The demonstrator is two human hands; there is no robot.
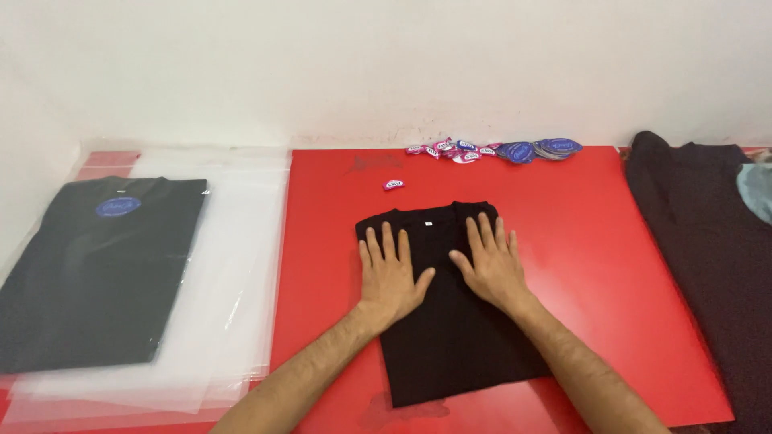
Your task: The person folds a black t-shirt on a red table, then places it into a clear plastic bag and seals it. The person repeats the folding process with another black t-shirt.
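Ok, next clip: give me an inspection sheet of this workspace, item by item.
Surface: red board against a white wall, a damp-looking smear at its front edge.
Job's things: folded black shirt lying flat mid-board, collar toward the wall.
Clutter: bagged black shirt on a stack of clear bags at left; dark garments at right; pile of blue and pink stickers by the wall, one loose sticker nearer the shirt.
Grippers: left hand and right hand both flat, fingers spread, pressing on the shirt.
Cables: nothing seen.
Surroundings: plain white wall; no other people seen.
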